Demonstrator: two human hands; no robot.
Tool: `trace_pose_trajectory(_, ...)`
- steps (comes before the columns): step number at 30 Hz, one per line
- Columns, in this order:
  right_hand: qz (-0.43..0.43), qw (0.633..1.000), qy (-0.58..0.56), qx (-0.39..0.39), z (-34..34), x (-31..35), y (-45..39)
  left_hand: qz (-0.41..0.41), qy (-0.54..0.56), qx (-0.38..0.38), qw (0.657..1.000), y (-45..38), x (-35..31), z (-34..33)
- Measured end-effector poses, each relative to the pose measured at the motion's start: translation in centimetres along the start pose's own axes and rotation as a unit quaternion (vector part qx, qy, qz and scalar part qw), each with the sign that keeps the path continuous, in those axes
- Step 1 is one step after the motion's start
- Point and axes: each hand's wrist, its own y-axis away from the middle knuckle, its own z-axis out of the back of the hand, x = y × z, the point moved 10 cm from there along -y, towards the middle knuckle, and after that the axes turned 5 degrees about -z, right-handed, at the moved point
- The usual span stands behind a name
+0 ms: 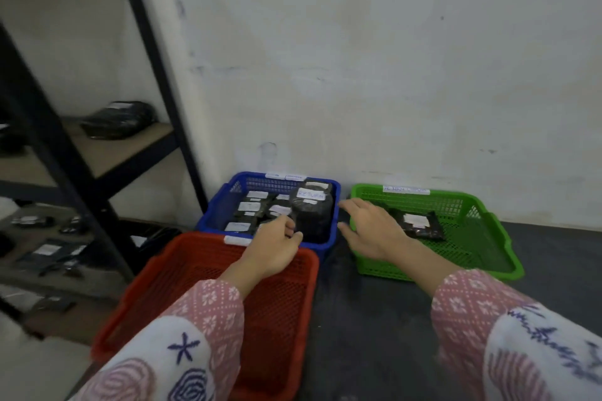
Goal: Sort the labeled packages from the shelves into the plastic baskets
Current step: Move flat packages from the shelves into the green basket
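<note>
She is reaching over the blue basket (pixel 329 239), left hand (pixel 277 246) loosely curled, right hand (pixel 371 231) spread, both grips holding nothing, probably heading for another shelf (pixel 123 153) package.

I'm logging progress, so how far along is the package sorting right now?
Done: several black labeled packages lie in the blue plastic basket, and one black package in the green plastic basket. The red plastic basket looks empty. In hand: the left hand reaches into the blue basket; the right hand hovers open. Left: dark packages remain on the black metal shelves.
</note>
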Motion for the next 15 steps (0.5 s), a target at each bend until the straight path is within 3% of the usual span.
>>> trace_pose_trajectory(15, 0.139, 0.989, -0.038, -0.037, 1.1, 30.0, 5.5, -0.005, -0.101, -0.095, 0.990, 18.5, 11.0, 22.8)
